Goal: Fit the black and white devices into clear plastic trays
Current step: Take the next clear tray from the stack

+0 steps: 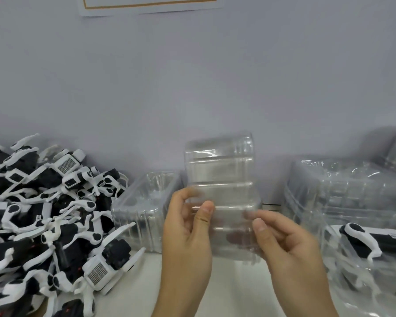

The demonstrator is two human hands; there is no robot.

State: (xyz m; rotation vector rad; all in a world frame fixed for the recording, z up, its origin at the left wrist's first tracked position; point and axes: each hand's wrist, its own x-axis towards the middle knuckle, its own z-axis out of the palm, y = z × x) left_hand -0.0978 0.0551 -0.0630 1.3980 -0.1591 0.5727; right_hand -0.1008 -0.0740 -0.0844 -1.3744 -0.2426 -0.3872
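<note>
Both hands, left hand point(188, 227) and right hand point(284, 241), pinch the lower edges of a clear plastic tray point(222, 179) held upright above the white table point(233, 289), between a heap of black and white devices point(48, 216) at left and stacked trays point(352, 186) at right.

Two bare hands and forearms rise from the bottom edge. The left hand point(188, 227) and right hand point(284, 239) wear no gloves, rings or watch. Fingernails are short and plain, visible at the thumb tips. Below the fingers, both wrists are bare, with no sleeve showing.
</note>
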